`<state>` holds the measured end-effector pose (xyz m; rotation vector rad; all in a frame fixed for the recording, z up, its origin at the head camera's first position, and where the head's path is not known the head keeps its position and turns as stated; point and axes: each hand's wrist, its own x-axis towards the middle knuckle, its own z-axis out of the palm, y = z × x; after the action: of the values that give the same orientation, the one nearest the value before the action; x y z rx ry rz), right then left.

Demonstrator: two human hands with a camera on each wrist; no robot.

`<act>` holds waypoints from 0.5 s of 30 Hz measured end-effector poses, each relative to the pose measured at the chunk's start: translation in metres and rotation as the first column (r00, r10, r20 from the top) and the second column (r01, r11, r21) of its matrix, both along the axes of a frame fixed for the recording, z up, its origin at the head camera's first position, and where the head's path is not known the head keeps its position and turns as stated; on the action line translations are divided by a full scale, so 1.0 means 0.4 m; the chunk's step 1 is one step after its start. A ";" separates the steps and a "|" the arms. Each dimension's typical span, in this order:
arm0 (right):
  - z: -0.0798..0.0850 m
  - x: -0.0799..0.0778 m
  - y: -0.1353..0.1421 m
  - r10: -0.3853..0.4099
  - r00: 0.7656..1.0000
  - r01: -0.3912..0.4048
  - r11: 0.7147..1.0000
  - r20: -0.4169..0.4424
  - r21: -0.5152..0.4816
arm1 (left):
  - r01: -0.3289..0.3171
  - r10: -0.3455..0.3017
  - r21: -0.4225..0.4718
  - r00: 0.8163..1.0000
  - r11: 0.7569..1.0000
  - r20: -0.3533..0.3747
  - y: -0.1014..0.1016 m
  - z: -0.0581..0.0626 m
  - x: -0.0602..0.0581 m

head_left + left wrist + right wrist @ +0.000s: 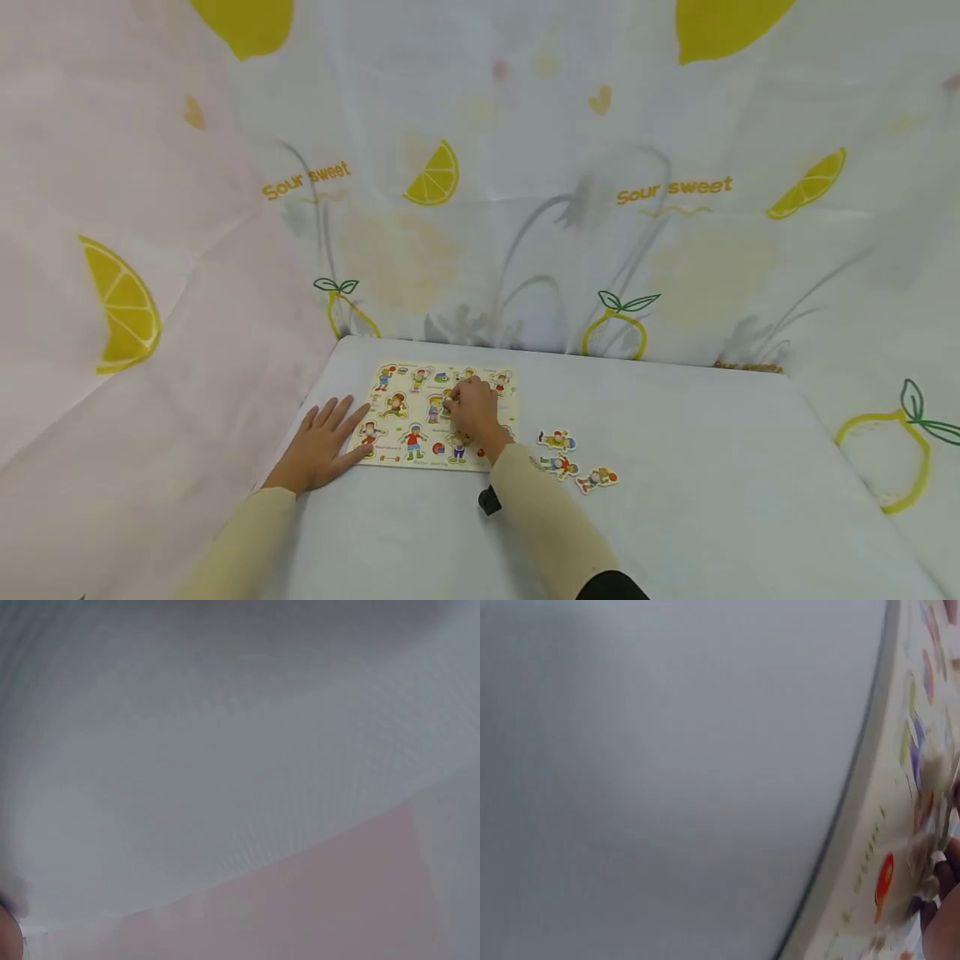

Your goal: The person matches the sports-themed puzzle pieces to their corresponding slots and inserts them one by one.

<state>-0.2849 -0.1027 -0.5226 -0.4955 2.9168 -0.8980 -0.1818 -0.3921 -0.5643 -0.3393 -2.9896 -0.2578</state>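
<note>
A cream puzzle board (386, 458) printed with sports figures lies on the white table. My left hand (321, 446) rests flat at its left edge, fingers spread. Over the middle of the board, my right hand (476, 410) pinches a small figure puzzle piece (447, 403) between thumb and fingers, most of it hidden by the hand. Just left of those fingertips is a figure in purple (434, 409). In the right wrist view, the fingers (951, 862) show at the right edge, close over the board, blurred. The left wrist view shows mostly white cloth.
Three loose figure pieces, an upper one (557, 440), a middle one (559, 466) and a lower one (597, 479), lie right of the board. The white table (697, 483) extends to the right. A lemon-print cloth (525, 167) hangs behind it.
</note>
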 end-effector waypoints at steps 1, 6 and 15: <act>-0.007 0.005 -0.003 -0.001 1.000 0.001 1.000 -0.005 0.003 | 0.003 -0.003 0.005 1.000 1.000 0.007 0.003 -0.006 0.001; -0.038 0.024 -0.031 0.016 1.000 -0.016 1.000 -0.005 -0.009 | -0.003 0.003 -0.005 1.000 1.000 0.029 0.007 -0.017 0.004; -0.037 0.033 -0.066 -0.037 0.999 0.036 0.996 -0.015 -0.083 | 0.002 -0.002 -0.012 1.000 1.000 0.001 0.005 0.015 0.001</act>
<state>-0.2718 -0.1290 -0.5375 -0.4576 2.9226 -1.0271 -0.1814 -0.3900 -0.5583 -0.3433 -2.9926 -0.2405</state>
